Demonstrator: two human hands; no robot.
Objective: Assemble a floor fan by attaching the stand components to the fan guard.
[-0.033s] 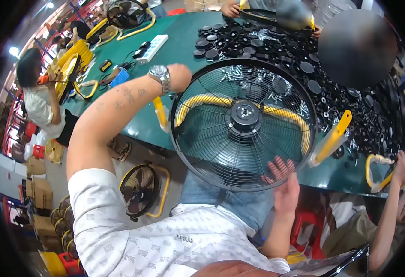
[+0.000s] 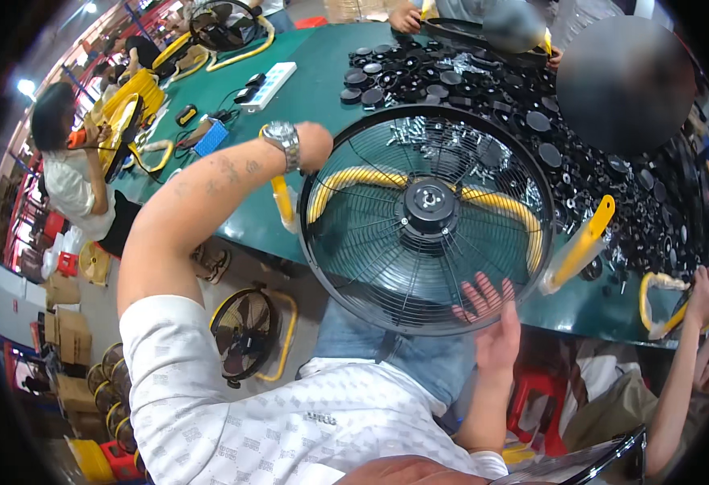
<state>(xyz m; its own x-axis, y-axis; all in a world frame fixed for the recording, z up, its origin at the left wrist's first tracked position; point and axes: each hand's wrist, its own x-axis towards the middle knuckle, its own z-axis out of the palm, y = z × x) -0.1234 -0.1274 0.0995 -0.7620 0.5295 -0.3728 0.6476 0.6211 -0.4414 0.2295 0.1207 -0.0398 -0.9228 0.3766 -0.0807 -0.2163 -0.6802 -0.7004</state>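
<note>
A round black fan head [image 2: 431, 204] with a wire grille stands tilted in front of me at the table's near edge. A curved yellow tube [image 2: 354, 176] shows through its wires. My left hand [image 2: 315, 147] is curled at the upper left of the rim, above a yellow bracket arm [image 2: 281, 198]; its fingertips are hidden. My right hand [image 2: 496, 331] is at the lower right of the rim, fingers spread behind the grille and seen through it, not closed around anything. Right of the fan, a yellow flat-ended bracket arm [image 2: 584, 238] sticks up, partly wrapped in clear plastic.
Black knobs and discs [image 2: 536, 121] with loose screws cover the green table [image 2: 314, 73] behind and right of the fan. A white power strip [image 2: 269, 87] and a blue box [image 2: 210, 139] lie left. Co-workers sit around; one's hand [image 2: 703, 295] is at right. Another fan [image 2: 243, 333] stands on the floor.
My left wrist and hand have dipped slightly, showing more of the blue box behind the forearm. My right hand has shifted a little to the left behind the grille. The fan stays in place.
</note>
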